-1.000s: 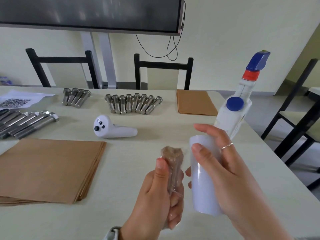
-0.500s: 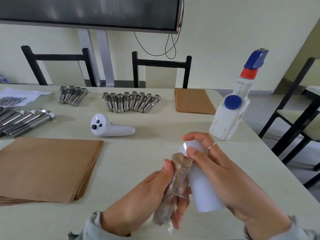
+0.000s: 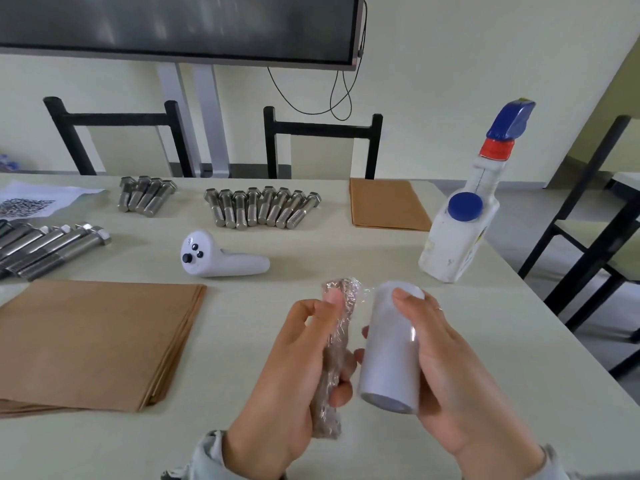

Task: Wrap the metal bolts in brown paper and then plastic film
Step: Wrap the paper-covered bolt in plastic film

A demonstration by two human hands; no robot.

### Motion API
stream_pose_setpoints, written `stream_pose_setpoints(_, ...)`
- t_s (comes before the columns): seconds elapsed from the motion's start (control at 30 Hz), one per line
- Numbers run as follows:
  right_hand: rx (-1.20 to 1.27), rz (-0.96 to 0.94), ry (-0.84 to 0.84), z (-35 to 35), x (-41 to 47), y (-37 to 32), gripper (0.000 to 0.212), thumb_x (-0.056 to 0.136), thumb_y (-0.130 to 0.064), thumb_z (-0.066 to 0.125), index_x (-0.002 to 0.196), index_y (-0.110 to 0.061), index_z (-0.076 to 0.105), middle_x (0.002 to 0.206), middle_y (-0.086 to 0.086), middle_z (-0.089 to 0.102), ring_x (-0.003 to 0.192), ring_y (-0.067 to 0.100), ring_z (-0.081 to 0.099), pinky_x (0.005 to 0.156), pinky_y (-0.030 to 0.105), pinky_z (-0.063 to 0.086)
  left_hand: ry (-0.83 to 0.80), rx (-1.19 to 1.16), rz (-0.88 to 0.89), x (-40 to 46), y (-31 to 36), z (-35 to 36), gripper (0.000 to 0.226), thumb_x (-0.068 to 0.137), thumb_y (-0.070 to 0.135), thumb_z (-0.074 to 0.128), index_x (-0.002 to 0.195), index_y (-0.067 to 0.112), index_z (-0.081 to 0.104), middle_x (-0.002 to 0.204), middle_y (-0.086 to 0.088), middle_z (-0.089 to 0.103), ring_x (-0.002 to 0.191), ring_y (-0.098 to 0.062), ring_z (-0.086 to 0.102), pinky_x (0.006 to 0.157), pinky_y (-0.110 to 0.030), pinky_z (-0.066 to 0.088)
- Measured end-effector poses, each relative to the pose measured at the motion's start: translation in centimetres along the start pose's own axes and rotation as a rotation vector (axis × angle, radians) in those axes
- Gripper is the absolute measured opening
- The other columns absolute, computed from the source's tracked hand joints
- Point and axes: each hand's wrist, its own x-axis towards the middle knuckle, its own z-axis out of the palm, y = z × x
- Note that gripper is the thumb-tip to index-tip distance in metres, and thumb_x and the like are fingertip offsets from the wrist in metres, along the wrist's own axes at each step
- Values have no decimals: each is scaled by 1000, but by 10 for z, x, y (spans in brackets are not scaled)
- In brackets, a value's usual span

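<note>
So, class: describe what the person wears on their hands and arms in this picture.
Both hands are bare, without gloves. The right hand wears a thin silver-coloured ring on one finger. Pale grey-blue sleeve cuffs show at both wrists, the left hand included. No watch is visible.

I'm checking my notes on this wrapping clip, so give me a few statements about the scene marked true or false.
1. The left hand grips a wrapped bolt already covered in film. True.
2. The right hand holds a brown sheet. False: it grips the film roll.
3. The spray bottle lies on its side. False: it stands upright.
4. A white controller lies on the table. True.
</note>
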Motion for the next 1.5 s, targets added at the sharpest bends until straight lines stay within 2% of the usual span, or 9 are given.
stream_pose_setpoints(0.1,-88,-55,6,1,2,0,59,53,-38,76,105,-23,53,65,1,64,57,22,63,49,29,52,70,4,58,3,-3,-1,50,58,40,75,89,9,51,53,-8,47,41,-16,43,34,-20,33)
stream_pose_setpoints(0.3,-238,-61,82,-3,11,4,33,79,-18,70,105,-26,50,70,4,66,59,20,64,53,34,55,50,-104,77,3,-6,-2,19,54,28,77,56,15,61,55,-10,56,45,-18,55,41,-23,45)
stream_pose_setpoints(0.47,-265,-15,16,-7,15,1,38,82,-17,67,111,-33,48,83,2,68,74,25,68,75,47,55,13,-107,83,5,-7,-3,16,54,26,76,56,17,64,59,-6,59,53,-18,61,51,-22,50)
stream_pose_setpoints(0.63,-251,-107,43,0,14,-3,38,83,-17,63,103,-44,46,72,3,67,63,23,68,55,32,54,-1,-76,97,11,1,-2,27,65,36,68,76,12,74,77,-8,70,69,-18,67,61,-24,54)
stream_pose_setpoints(0.77,-345,-186,123,4,17,1,35,91,-19,41,101,-51,49,71,4,50,63,14,53,64,24,42,123,-160,-24,18,9,0,37,82,44,58,88,10,70,75,-2,67,63,-16,63,50,-26,50)
stream_pose_setpoints(0.9,-321,-166,119,16,15,6,7,89,-34,50,94,-38,48,54,-17,60,48,5,61,44,18,45,134,-169,-89,22,13,5,45,58,64,66,79,23,68,68,4,58,58,-14,52,44,-26,43)
stream_pose_setpoints(1.0,-386,-235,118,12,19,5,35,66,-56,64,92,-41,45,63,-22,62,55,0,61,53,23,49,156,-230,44,26,11,3,39,56,53,71,77,22,65,63,5,47,52,-9,45,41,-22,38)
stream_pose_setpoints(1.23,-446,-176,103,1,24,-9,17,82,-35,63,94,-37,50,81,-2,64,61,9,62,60,34,55,38,-291,47,24,7,-3,38,56,53,70,69,17,75,60,0,55,49,-11,52,43,-23,45)
stream_pose_setpoints(1.5,-469,-91,57,-1,33,-18,51,73,-39,73,112,-26,43,92,8,67,70,23,66,75,47,57,-9,-261,26,34,6,-6,49,63,49,65,90,9,72,75,-4,67,75,-17,69,71,-35,56)
